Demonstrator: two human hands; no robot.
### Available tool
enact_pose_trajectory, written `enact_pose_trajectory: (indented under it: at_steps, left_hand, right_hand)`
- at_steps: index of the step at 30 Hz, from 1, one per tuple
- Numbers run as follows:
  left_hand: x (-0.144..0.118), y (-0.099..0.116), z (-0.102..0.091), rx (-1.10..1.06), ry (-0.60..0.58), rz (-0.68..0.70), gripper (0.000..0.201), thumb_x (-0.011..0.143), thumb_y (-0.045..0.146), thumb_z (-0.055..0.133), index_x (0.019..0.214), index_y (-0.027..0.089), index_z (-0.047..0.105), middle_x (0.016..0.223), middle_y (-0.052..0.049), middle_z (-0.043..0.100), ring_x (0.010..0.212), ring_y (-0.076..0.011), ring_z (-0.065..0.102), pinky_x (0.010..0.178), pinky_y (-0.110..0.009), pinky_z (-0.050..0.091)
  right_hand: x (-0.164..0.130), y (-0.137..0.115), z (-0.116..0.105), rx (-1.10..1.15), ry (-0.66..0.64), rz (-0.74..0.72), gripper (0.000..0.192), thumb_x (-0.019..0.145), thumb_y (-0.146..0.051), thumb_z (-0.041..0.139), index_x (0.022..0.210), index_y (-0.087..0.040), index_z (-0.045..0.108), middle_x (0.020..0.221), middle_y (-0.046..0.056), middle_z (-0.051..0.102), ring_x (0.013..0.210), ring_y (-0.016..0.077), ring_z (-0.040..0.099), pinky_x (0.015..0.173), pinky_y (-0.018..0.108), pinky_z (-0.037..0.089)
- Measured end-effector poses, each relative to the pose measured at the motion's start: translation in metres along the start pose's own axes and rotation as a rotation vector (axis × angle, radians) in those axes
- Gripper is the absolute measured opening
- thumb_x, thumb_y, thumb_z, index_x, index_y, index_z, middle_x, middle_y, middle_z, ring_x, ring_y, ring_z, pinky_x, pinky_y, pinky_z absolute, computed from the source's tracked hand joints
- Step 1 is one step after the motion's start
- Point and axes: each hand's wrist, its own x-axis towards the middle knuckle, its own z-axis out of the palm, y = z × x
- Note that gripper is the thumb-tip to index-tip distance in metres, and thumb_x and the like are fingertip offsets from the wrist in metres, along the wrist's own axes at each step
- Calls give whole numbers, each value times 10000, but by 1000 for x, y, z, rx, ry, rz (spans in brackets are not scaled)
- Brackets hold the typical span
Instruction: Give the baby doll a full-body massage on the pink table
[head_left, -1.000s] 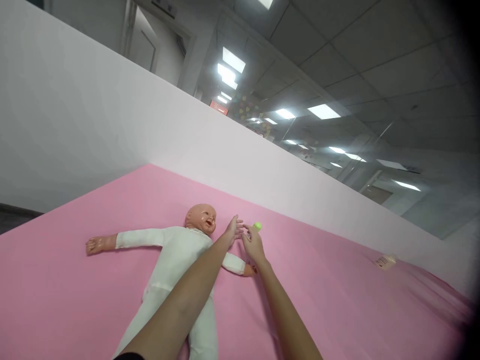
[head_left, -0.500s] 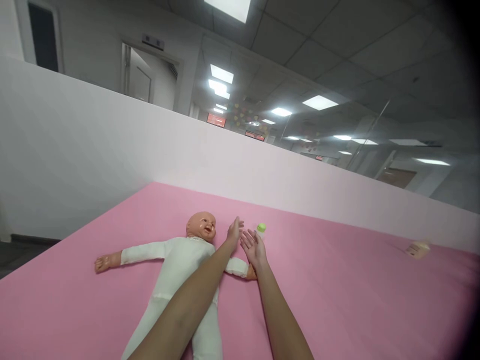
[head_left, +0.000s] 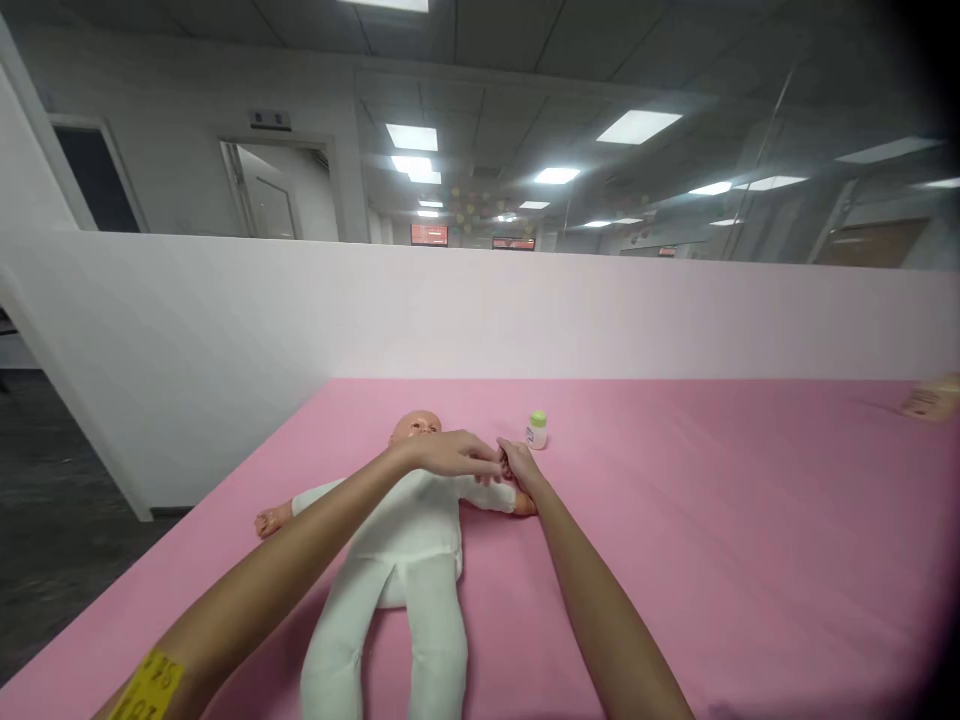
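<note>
A baby doll (head_left: 409, 520) in a white suit lies on its back on the pink mat (head_left: 712, 520), head toward 12 o'clock, arms spread. The left hand (head_left: 450, 455) reaches across the doll's chest, fingers loosely curled, and meets the right hand (head_left: 517, 468) just above the doll's arm at 3 o'clock of its body. The two hands touch fingertip to fingertip; whether either grips the doll's arm, I cannot tell. A small green-capped bottle (head_left: 537, 430) stands at 1 o'clock from the hands, near but apart.
</note>
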Motion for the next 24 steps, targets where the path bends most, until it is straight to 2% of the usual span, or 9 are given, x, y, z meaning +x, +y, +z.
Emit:
enact_pose_trajectory:
  at_steps: [1,3,5,7,10,13,18,22,24]
  left_hand:
    - [-22,-9,1,53,26,4,198,864,464,744,817,279,796,882,-40,773,893,-277,718,841,-353,540]
    - [-61,-36,7,130,155,9,326,958,503,600,830,268,787,898,-40,764,868,-251,697,827,-342,529]
    - [-91,-67,19,169,412,12,423,1007,516,481,817,257,756,871,-42,739,865,-242,671,845,-352,526]
    - [-112,-97,32,276,603,23,360,993,523,492,919,283,749,941,-46,729,953,-260,647,916,-384,525]
    - [-126,-129,48,359,719,57,310,1003,477,490,1095,301,728,1137,-79,704,1121,-285,613,1031,-439,496]
    - [-128,-140,55,324,763,68,310,1035,440,453,1141,290,703,1189,-86,675,1170,-280,598,1071,-445,479]
    - [-133,-138,58,290,738,94,318,1048,415,452,1228,299,687,1238,-76,651,1221,-275,563,1115,-435,446]
    - [-138,-137,61,277,743,106,336,1045,410,443,1245,302,690,1268,-73,648,1242,-280,551,1133,-447,437]
    - [-139,-138,63,274,758,122,337,1040,411,452,1253,299,688,1289,-74,646,1258,-284,548,1144,-455,430]
  right_hand:
    - [-1,0,3,-23,-21,12,416,904,-503,582,619,-201,558,493,-15,502,438,112,430,443,249,324]
    - [-1,0,6,-49,-43,30,411,887,-467,609,587,-189,564,485,-12,515,433,105,440,448,241,321]
    - [-1,-1,8,-68,-50,40,406,886,-450,611,581,-186,573,480,-6,532,435,108,457,456,236,333]
    - [-1,-2,7,-79,-48,43,409,898,-449,594,584,-188,577,470,-2,537,436,113,466,460,234,341]
    - [-2,-2,6,-103,-49,40,413,906,-452,583,589,-188,580,474,4,548,444,118,477,466,234,352]
    - [-3,-2,5,-150,-51,33,421,907,-462,572,592,-183,593,498,12,568,458,120,485,481,238,374]
    - [-12,-6,7,-279,-82,-5,416,907,-473,561,643,-168,662,615,35,648,568,139,567,573,253,450]
    - [-24,-20,6,-407,-102,-49,422,911,-484,564,653,-169,677,680,47,680,635,168,597,623,280,470]
    - [-32,-33,8,-496,-80,-124,392,916,-459,570,676,-175,692,750,60,713,727,197,639,698,302,493]
